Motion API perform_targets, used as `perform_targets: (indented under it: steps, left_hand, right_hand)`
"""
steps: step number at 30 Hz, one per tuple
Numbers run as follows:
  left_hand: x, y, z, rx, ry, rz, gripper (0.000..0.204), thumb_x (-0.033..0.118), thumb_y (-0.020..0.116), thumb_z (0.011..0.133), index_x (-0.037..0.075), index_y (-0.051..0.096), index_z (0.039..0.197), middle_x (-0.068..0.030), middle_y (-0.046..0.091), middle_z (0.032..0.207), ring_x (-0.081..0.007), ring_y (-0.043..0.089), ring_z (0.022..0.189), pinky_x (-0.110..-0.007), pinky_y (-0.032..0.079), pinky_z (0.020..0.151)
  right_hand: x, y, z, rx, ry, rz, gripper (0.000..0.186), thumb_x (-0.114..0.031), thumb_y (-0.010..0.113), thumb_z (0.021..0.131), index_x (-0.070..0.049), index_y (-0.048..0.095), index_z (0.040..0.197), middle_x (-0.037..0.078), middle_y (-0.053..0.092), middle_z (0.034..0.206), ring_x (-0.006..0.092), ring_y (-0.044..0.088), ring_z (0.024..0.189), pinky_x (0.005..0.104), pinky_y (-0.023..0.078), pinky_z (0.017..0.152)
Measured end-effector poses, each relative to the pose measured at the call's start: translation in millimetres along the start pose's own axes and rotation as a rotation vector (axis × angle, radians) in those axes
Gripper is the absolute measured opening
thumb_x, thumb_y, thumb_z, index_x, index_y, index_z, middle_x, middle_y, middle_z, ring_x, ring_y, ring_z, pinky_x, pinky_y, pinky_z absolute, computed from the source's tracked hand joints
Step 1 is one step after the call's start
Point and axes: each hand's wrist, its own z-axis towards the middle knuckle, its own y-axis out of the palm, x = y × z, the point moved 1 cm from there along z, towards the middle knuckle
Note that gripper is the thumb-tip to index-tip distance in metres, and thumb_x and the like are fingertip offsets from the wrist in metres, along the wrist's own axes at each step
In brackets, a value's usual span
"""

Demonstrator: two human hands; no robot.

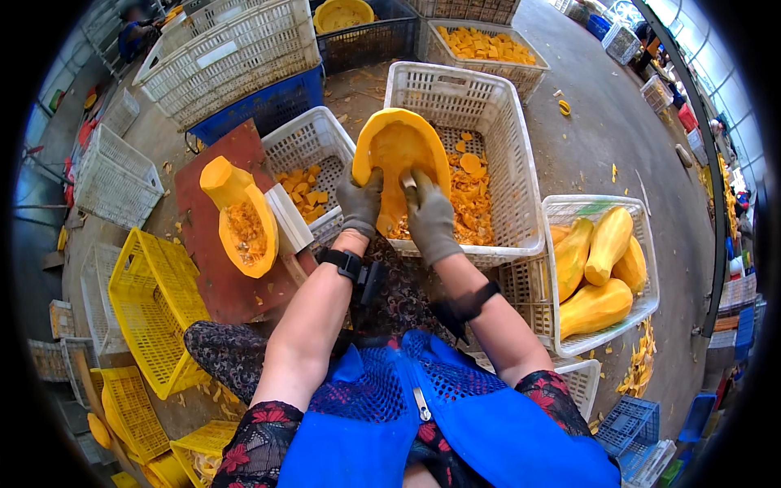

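Observation:
My left hand (362, 199), in a grey glove, grips the left edge of a hollowed pumpkin half (411, 130), held upright over a white crate (521, 171) with orange pulp and scraps. My gloved right hand (427, 207) is closed on a small pale scraping tool (409, 183) against the pumpkin's inner flesh. Left of them, another pumpkin half with seedy pulp (244, 232) and a pale cut neck piece rest on a red board (195, 260). Beside the board is a smaller white crate (305, 130) with orange pieces.
A white crate (643, 301) of peeled pumpkins stands at the right. Yellow crates (142, 309) line the left. Stacked white and blue crates (228, 49) and a crate of cubes (484, 49) are behind. Other people (130, 32) appear at the far edges. Peel lies on the concrete floor.

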Motion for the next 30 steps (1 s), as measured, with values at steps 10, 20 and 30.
perform_targets:
  steps: [10,20,30]
  left_hand:
    - [1.6,-3.0,3.2,0.201,-0.012,0.032,0.032,0.011,0.068,0.075,0.001,0.061,0.104,-0.0122,0.067,0.088,-0.0205,0.065,0.075,-0.032,0.050,0.069]
    - [-5.9,-6.0,0.9,0.304,0.053,0.157,0.035,0.015,0.068,0.074,0.000,0.060,0.105,-0.0143,0.067,0.086,-0.0246,0.065,0.075,-0.032,0.050,0.070]
    - [-15.0,-15.5,11.6,0.358,-0.162,-0.121,0.028,0.006,0.069,0.077,-0.003,0.059,0.102,-0.0097,0.066,0.093,-0.0207,0.063,0.078,-0.030,0.050,0.071]
  right_hand:
    - [60.0,-3.9,-54.6,-0.292,0.125,-0.162,0.018,-0.013,0.051,0.086,-0.007,0.053,0.103,0.023,0.061,0.086,0.0416,0.059,0.082,0.0478,0.047,0.066]
    - [67.5,19.1,-51.6,-0.518,0.214,-0.358,0.033,-0.016,0.051,0.087,-0.014,0.051,0.120,0.023,0.060,0.099,0.0399,0.060,0.082,0.0476,0.048,0.069]
    - [66.3,15.0,-30.0,-0.402,0.016,-0.400,0.033,-0.015,0.055,0.086,-0.014,0.053,0.119,0.021,0.060,0.083,0.0385,0.060,0.075,0.0459,0.048,0.065]
